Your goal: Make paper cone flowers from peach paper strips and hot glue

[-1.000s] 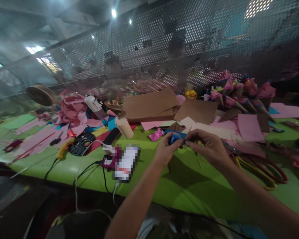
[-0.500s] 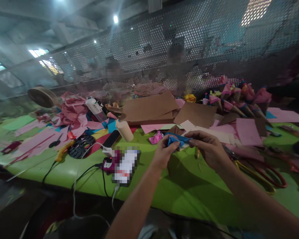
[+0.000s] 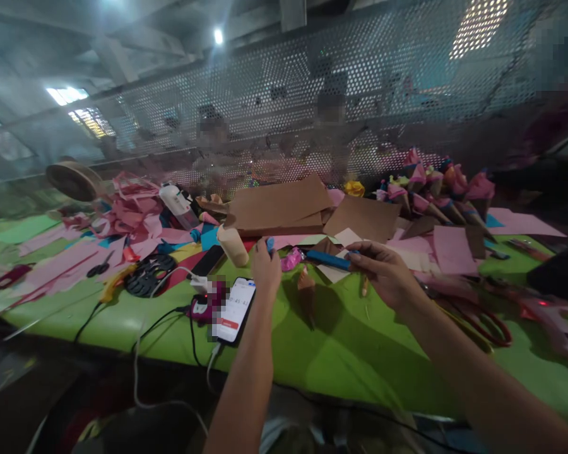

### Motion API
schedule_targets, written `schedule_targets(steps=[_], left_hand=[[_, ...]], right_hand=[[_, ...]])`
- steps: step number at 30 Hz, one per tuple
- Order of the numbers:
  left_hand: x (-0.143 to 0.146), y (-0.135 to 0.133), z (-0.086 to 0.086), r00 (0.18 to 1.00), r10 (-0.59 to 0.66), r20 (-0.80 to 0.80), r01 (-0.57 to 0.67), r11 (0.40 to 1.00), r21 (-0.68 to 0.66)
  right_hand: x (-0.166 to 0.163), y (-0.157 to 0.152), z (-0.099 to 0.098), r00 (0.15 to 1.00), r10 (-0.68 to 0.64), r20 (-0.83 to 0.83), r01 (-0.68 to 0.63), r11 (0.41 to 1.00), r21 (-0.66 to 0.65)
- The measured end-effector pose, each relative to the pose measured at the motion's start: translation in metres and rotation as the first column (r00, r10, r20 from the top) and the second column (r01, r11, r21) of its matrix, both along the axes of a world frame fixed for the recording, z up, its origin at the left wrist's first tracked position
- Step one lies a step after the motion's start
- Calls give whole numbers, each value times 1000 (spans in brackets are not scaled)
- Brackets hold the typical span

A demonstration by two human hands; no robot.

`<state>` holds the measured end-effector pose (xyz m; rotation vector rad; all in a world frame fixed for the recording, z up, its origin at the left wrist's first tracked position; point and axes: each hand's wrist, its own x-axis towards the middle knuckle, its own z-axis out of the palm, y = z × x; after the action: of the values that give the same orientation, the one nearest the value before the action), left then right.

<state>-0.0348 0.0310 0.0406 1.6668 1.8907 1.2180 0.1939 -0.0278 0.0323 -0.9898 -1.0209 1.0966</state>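
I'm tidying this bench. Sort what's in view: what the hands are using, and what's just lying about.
In use:
blue paper strip, held by the right hand
small blue piece, in the left hand

Lying about:
phone
brown card sheets
red-handled scissors
paper cones

Two bare forearms enter from the lower edge, without sleeves, watch or bracelet. The left hand [image 3: 266, 268] and right hand [image 3: 384, 275] wear no gloves and no rings that can be made out. Fingers are slender; nail detail is too blurred to tell. A pale garment fold shows at the bottom edge between the arms.
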Motion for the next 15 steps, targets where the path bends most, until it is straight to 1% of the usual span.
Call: schedule_targets(steps=[2,4,6,8,10,12,13,14,15], left_hand=[[-2,1,-1,960,66,-271,-87,994,-67],[-1,0,-4,897,83,-434,-143,984,-108],[0,0,-7,860,85,-502,-163,980,-115],[0,-1,-8,864,92,-494,-161,982,-99],[2,-4,-6,904,107,-415,-138,989,-45],[8,-11,-1,964,91,-250,-80,995,55],[14,-16,3,990,48,-130,-33,993,112],[22,-22,7,1000,-19,24,15,988,156],[31,-30,12,970,-135,201,97,977,188]], right_hand=[[1,1,-1,1000,-4,12,4,1000,-10],[3,3,-3,1000,-7,24,7,1000,-8],[4,4,-5,1000,-6,27,7,1000,-5],[6,5,-6,1000,-6,25,6,1000,-4],[7,5,-6,1000,-9,23,9,1000,1],[5,4,-4,1000,-5,28,5,1000,8],[3,3,-2,999,2,36,-2,1000,17],[-1,1,0,999,11,51,-13,999,36],[-6,-2,2,997,18,76,-23,997,67]])
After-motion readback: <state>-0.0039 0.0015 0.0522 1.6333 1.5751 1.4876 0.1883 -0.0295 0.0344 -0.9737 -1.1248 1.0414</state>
